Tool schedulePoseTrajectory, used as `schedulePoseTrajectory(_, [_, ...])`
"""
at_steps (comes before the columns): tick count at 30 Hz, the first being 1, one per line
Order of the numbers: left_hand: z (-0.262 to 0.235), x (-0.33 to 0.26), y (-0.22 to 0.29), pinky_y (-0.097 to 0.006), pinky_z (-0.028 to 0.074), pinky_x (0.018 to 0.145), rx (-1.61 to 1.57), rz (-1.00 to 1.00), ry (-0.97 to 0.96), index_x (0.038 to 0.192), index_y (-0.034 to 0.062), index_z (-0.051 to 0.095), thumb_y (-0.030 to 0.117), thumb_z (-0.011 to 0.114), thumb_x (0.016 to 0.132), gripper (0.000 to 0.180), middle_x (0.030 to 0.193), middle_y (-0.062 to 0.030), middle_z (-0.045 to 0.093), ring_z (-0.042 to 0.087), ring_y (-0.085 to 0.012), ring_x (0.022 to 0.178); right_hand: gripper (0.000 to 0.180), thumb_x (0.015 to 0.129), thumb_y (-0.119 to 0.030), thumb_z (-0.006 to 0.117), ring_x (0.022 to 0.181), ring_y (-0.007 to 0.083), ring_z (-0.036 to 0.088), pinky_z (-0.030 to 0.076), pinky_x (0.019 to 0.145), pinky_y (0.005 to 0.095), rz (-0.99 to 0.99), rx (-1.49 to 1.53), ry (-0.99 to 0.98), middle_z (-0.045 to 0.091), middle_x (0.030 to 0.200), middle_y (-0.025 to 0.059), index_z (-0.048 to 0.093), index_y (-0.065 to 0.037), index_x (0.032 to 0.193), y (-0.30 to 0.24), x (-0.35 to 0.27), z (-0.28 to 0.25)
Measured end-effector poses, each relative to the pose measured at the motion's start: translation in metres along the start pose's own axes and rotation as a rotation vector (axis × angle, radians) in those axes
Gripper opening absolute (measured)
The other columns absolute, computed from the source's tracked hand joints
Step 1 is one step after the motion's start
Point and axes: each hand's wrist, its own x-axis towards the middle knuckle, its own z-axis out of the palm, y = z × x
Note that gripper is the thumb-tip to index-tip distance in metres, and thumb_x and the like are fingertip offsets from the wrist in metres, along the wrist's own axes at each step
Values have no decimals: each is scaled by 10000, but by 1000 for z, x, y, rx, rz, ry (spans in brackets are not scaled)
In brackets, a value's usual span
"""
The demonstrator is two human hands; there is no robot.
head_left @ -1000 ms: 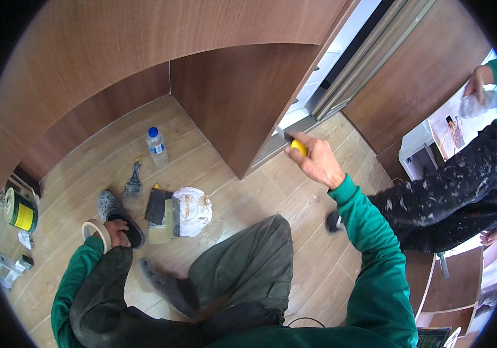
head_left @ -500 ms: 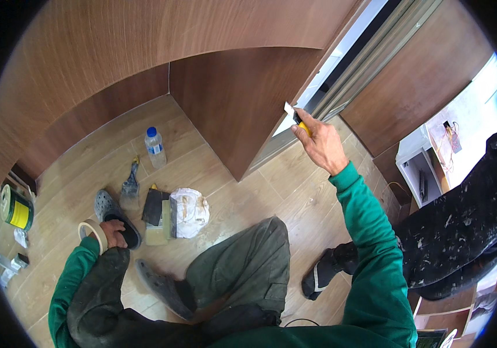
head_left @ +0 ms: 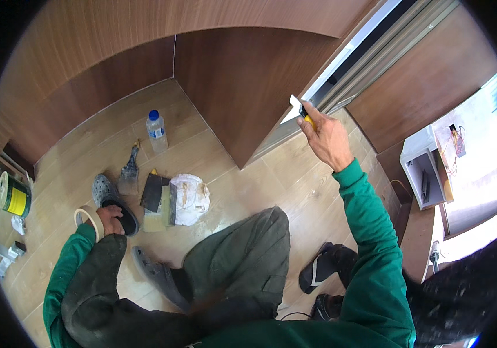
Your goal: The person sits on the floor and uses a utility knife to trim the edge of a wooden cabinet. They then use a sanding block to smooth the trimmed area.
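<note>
My right hand (head_left: 331, 140) is closed around the yellow-and-black handle of a putty knife (head_left: 295, 104). Its pale blade points up and left, close to the vertical edge of the brown wood panel (head_left: 240, 87). Whether the blade touches that edge, I cannot tell. On the left, my left hand (head_left: 110, 220) hangs loosely by my knee, above a grey clog, its fingers slack and holding nothing that shows. A roll of masking tape (head_left: 78, 217) circles that wrist.
On the floor lie a paintbrush (head_left: 129, 176), flat spreaders (head_left: 155, 194) and a white putty-smeared bag (head_left: 191, 200), near a water bottle (head_left: 156, 133). A green-and-yellow tin (head_left: 15, 194) stands far left. Another person's sandalled foot (head_left: 325, 268) is beside my right arm; a cabinet box (head_left: 422, 174) stands beyond.
The view has tilted slightly, so the floor items sit higher. My right hand still holds the putty knife near the panel edge. The other person's leg has shifted down and a second foot shows.
</note>
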Motion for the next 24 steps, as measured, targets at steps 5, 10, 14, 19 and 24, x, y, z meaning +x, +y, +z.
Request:
schedulePoseTrajectory(5, [-12, 15, 63, -424, 424, 1138, 188, 10, -30, 1173, 6, 707, 308, 744, 729, 538, 1375, -224, 608, 506, -372, 1367, 465, 971, -351, 611, 743, 406, 679, 544, 650, 495, 37, -102, -61, 681, 829, 197, 561, -187, 1403, 5, -23, 24])
schedulePoseTrajectory(10, [-9, 7, 47, -455, 435, 1116, 114, 56, 5, 1168, -24, 700, 295, 764, 719, 554, 1370, -256, 599, 520, -385, 1348, 475, 974, -354, 626, 728, 406, 682, 542, 633, 495, 34, -121, -110, 692, 837, 188, 564, -152, 1399, 9, -39, 65])
schedulePoseTrajectory(14, [2, 4, 7, -461, 447, 1104, 97, 22, 26, 1156, -21, 703, 328, 791, 688, 591, 1364, -255, 602, 537, -390, 1328, 477, 956, -332, 606, 728, 409, 687, 555, 646, 507, 15, -89, -141, 691, 832, 202, 538, -179, 1402, 11, -45, 98])
schedulePoseTrajectory(19, [-5, 14, 45, -460, 447, 1106, 113, 36, 24, 1170, -3, 707, 356, 811, 667, 627, 1372, -237, 604, 543, -388, 1322, 472, 977, -350, 621, 718, 399, 678, 539, 630, 493, 24, -113, -200, 678, 825, 182, 561, -173, 1410, 22, -57, 110])
schedulePoseTrajectory(24, [-3, 4, 34, -460, 445, 1107, 82, 78, 24, 1161, -23, 703, 344, 815, 664, 628, 1364, -251, 604, 535, -396, 1328, 461, 978, -336, 628, 721, 391, 670, 533, 636, 471, 18, -11, -46, 677, 831, 171, 563, -170, 1403, 12, -43, 79])
